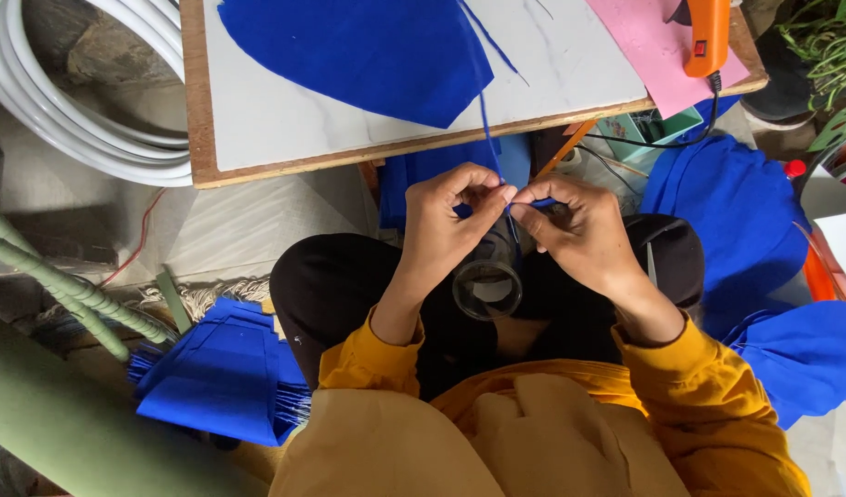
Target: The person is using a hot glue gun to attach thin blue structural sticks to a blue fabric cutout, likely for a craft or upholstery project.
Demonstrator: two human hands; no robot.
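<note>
Strip (513, 208) pinched between both hands' fingers (502, 196)

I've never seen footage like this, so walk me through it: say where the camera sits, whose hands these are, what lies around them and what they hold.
The one picture comes from a camera on a person's head, looking down at their lap. The left hand and right hand meet, fingers pinching a thin blue strip that trails up to the blue fabric on the white board. A clear glass jar sits between the knees. An orange glue gun rests on pink paper. More blue pieces lie on the floor.
</note>
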